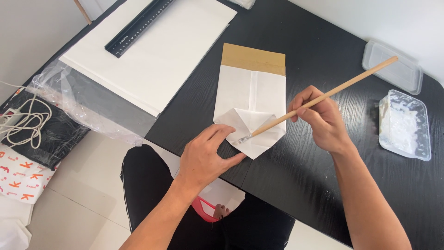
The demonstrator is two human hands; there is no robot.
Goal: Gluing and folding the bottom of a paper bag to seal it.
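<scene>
While left hand presses one paper bag flat, right hand grips one brush; two trays.

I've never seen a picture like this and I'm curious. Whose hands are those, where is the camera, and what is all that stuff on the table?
The camera sits on a person's head and looks down, so you see their own two hands. The left hand presses down a folded white paper bag on a black table. The right hand holds a thin wooden brush, its tip touching the bag's folded flaps. To the right is a clear tub with white paste in it, and its lid behind. At the back lie big white sheets with a black ruler on top.
</scene>
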